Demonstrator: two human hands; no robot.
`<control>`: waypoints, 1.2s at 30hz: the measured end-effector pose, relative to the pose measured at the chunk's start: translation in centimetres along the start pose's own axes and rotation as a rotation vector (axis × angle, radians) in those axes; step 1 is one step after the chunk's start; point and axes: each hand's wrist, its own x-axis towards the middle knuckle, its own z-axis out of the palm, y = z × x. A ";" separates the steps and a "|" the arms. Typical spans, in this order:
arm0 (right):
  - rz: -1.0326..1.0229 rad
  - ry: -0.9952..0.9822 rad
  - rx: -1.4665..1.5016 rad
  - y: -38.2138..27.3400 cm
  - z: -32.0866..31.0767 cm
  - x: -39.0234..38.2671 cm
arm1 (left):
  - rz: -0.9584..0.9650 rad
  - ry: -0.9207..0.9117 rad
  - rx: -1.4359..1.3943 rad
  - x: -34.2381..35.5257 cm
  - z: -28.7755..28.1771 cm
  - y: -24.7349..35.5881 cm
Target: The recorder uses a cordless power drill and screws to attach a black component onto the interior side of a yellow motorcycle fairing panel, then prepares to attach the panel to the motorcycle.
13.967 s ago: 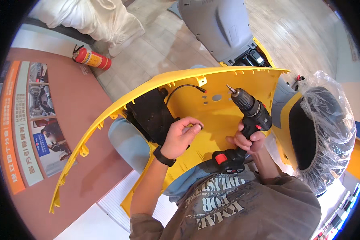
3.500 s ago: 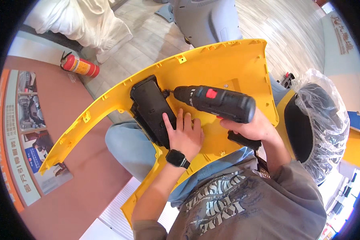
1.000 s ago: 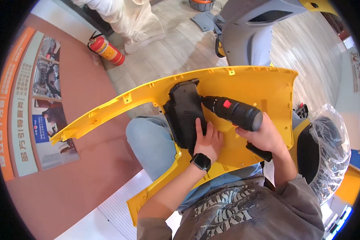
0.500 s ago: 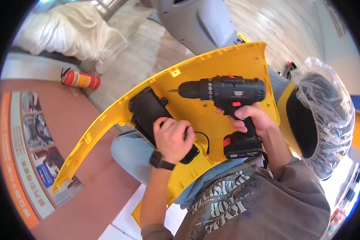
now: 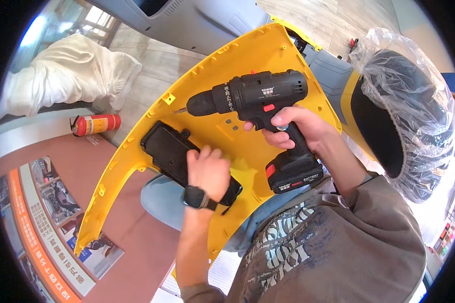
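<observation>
Drill (image 5: pixel 258 96) now higher over yellow panel (image 5: pixel 237 55)

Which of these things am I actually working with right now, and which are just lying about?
In use: cordless drill in right hand; black module under left hand; yellow panel.
Lying about: fire extinguisher; white sack; plastic-wrapped tyre.

Drill (image 5: pixel 260 96) off panel (bit raised)

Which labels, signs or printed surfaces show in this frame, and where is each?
Floor poster: lower left, long strip, orange border, photos.
Drill label: on drill body in right hand, small, pale.
Battery label: drill base, white print.
Fire extinguisher: left, red, pale label band.
</observation>
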 end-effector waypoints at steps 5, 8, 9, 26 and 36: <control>0.053 -0.043 0.042 0.6 -0.8 -0.2 | -0.188 -0.238 0.226 1.6 2.9 4.0; 0.019 -0.047 0.044 0.5 -0.8 -0.2 | -0.283 -0.352 0.270 1.7 3.8 5.4; 0.015 -0.048 0.063 0.5 -0.7 -0.2 | -0.314 -0.378 0.284 1.7 4.1 5.7; -0.024 -0.049 -0.137 0.7 -0.5 0.0 | -0.376 0.082 -0.008 0.3 5.0 5.2; 0.038 -0.126 -0.112 0.5 -0.2 0.1 | -0.326 0.560 -1.451 -4.7 -2.8 -0.7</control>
